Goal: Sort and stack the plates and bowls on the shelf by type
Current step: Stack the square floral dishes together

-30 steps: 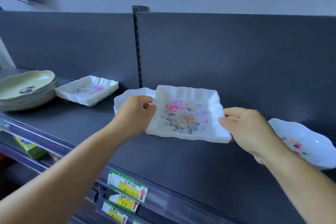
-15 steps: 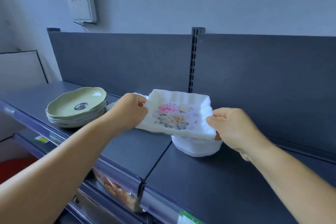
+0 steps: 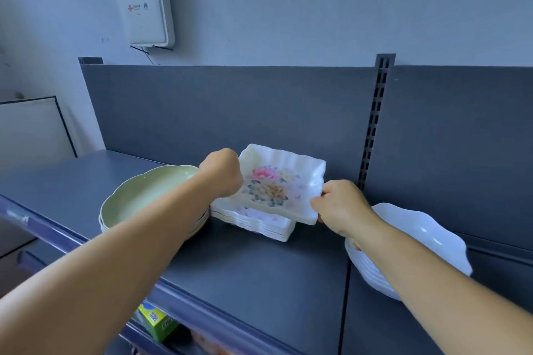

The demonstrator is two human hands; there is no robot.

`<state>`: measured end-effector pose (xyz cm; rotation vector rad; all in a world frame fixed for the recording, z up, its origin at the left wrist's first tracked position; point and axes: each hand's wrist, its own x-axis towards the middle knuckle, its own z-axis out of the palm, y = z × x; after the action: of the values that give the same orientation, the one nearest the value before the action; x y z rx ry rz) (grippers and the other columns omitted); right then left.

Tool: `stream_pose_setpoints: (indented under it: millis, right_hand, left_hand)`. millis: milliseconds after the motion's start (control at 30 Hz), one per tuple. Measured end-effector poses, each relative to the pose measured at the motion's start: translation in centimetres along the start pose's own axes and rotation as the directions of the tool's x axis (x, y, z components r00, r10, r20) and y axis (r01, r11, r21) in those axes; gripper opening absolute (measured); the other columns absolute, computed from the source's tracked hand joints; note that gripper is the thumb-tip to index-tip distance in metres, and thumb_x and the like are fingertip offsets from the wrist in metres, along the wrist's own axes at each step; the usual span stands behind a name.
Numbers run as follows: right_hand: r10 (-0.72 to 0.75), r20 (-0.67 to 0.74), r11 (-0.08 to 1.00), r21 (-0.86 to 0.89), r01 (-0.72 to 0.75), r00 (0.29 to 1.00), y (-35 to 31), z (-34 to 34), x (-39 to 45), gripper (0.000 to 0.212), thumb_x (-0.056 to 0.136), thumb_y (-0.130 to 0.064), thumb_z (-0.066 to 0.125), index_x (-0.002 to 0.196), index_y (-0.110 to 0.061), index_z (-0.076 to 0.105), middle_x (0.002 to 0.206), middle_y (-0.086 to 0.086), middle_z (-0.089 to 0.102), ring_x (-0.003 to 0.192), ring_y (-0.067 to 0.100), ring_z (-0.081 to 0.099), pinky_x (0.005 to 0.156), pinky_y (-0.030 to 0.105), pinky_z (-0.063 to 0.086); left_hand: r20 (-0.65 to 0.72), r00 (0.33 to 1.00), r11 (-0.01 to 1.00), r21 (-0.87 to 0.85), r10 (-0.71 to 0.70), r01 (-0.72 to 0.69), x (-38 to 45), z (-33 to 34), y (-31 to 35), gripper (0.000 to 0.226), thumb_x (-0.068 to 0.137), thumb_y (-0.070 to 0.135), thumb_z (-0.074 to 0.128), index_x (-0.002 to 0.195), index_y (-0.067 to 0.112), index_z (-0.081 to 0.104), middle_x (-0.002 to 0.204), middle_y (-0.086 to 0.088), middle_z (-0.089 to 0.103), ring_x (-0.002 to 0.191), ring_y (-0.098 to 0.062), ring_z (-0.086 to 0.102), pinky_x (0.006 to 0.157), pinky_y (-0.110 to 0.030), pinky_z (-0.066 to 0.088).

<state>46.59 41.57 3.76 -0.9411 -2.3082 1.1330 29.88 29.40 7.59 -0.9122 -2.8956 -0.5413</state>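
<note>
Left hand [image 3: 223,173] and right hand [image 3: 340,206], each grip pinched tight on opposite rims of a white square flower-printed plate [image 3: 281,184], held tilted just above the stack of matching square plates [image 3: 259,220] on the dark grey shelf [image 3: 259,274]

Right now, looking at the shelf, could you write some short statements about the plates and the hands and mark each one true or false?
1. Both hands hold the square floral plate. True: the left hand grips its left edge and the right hand its right corner.
2. The floral plate is held above the stack of round green plates. False: it is above the stack of white square plates; the green plates stand to the left.
3. A stack of white wavy-rimmed bowls stands to the right. True.
4. The white box on the wall sits on the shelf. False: it hangs on the wall above the shelf.
</note>
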Motion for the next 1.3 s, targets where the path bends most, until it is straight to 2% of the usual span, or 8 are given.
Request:
stream_pose_setpoints:
  millis: [167, 367, 500, 667, 933, 1100, 1200, 1300]
  right_hand:
    - [0.106, -0.004, 0.994, 0.006, -0.106, 0.994, 0.9, 2.5, 2.1, 0.009, 0.076, -0.004, 0.045, 0.073, -0.012, 0.050, 0.069, 0.010, 0.049, 0.063, 0.022, 0.041, 0.056, 0.029, 0.029]
    - [0.179, 0.006, 0.983, 0.041, -0.179, 0.984, 1.2, 4.1, 3.5, 0.008, 0.074, -0.006, 0.044, 0.069, -0.012, 0.046, 0.071, 0.011, 0.056, 0.067, 0.023, 0.055, 0.057, 0.028, 0.031]
    - [0.196, -0.007, 0.979, 0.060, -0.195, 0.981, 1.2, 4.8, 3.5, 0.008, 0.076, -0.008, 0.047, 0.070, -0.010, 0.053, 0.077, 0.015, 0.066, 0.067, 0.024, 0.057, 0.057, 0.028, 0.034]
    - [0.114, 0.051, 0.993, -0.040, -0.112, 0.992, 0.8, 4.8, 2.3, 0.023, 0.084, -0.013, 0.054, 0.106, -0.018, 0.061, 0.105, 0.009, 0.065, 0.087, 0.029, 0.062, 0.067, 0.027, 0.042]
    - [-0.003, 0.094, 0.954, -0.298, 0.031, 0.996, 0.2, 4.5, 0.6, 0.038, 0.091, -0.041, 0.057, 0.122, -0.019, 0.061, 0.129, 0.000, 0.043, 0.093, 0.020, 0.053, 0.065, 0.023, 0.037]
    - [-0.039, 0.132, 0.908, -0.410, 0.090, 0.991, 0.1, 4.0, -0.3, 0.032, 0.095, -0.033, 0.047, 0.109, -0.008, 0.060, 0.123, 0.001, 0.047, 0.103, 0.027, 0.056, 0.080, 0.032, 0.045]
    - [-0.022, 0.153, 0.877, -0.472, 0.093, 0.988, 0.1, 3.5, -1.2, 0.023, 0.094, -0.029, 0.046, 0.074, -0.016, 0.047, 0.108, 0.001, 0.044, 0.092, 0.025, 0.049, 0.079, 0.033, 0.043]
    - [-0.019, 0.160, 0.855, -0.508, 0.099, 0.987, 0.1, 2.6, -2.4, 0.032, 0.095, -0.027, 0.046, 0.067, -0.018, 0.032, 0.103, 0.003, 0.042, 0.089, 0.024, 0.044, 0.075, 0.032, 0.040]
  left_hand:
    - [0.053, 0.998, 0.992, 0.119, 0.033, -0.039, 1.7, 1.6, -0.4, 0.024, 0.082, -0.005, 0.038, 0.064, 0.011, 0.034, 0.082, -0.011, 0.041, 0.082, -0.027, 0.038, 0.058, -0.029, 0.033]
    - [0.103, 0.988, 0.945, 0.298, 0.112, -0.138, 2.1, 3.1, -0.9, 0.030, 0.084, -0.007, 0.039, 0.063, 0.011, 0.031, 0.063, -0.002, 0.037, 0.094, -0.024, 0.027, 0.053, -0.025, 0.029]
    - [0.195, 0.959, 0.951, 0.190, 0.207, -0.244, 2.2, 3.8, -1.9, 0.022, 0.092, 0.014, 0.045, 0.071, 0.009, 0.051, 0.074, -0.002, 0.050, 0.102, -0.026, 0.048, 0.079, -0.033, 0.045]
    - [0.422, 0.814, 0.915, -0.132, 0.400, -0.381, -0.5, 3.7, -2.1, 0.028, 0.091, 0.041, 0.055, 0.069, 0.024, 0.060, 0.065, 0.010, 0.046, 0.066, -0.013, 0.044, 0.069, -0.026, 0.039]
    - [0.294, 0.843, 0.877, 0.033, 0.450, -0.480, -1.5, 4.1, -1.8, 0.045, 0.092, 0.022, 0.051, 0.052, 0.020, 0.032, 0.055, 0.001, 0.033, 0.051, -0.012, 0.028, 0.054, -0.028, 0.024]
    - [0.264, 0.851, 0.877, 0.040, 0.454, -0.480, -1.9, 4.5, -1.4, 0.039, 0.092, 0.022, 0.049, 0.056, 0.017, 0.034, 0.055, -0.001, 0.031, 0.054, -0.014, 0.027, 0.060, -0.029, 0.028]
    - [0.281, 0.831, 0.865, 0.009, 0.479, -0.502, -2.3, 4.6, -1.0, 0.038, 0.093, 0.021, 0.050, 0.058, 0.015, 0.038, 0.055, 0.000, 0.031, 0.055, -0.014, 0.027, 0.060, -0.029, 0.028]
    - [0.334, 0.808, 0.856, 0.009, 0.485, -0.517, -2.8, 4.3, 0.0, 0.027, 0.094, 0.027, 0.053, 0.075, 0.012, 0.065, 0.069, 0.004, 0.056, 0.067, -0.014, 0.049, 0.069, -0.028, 0.043]
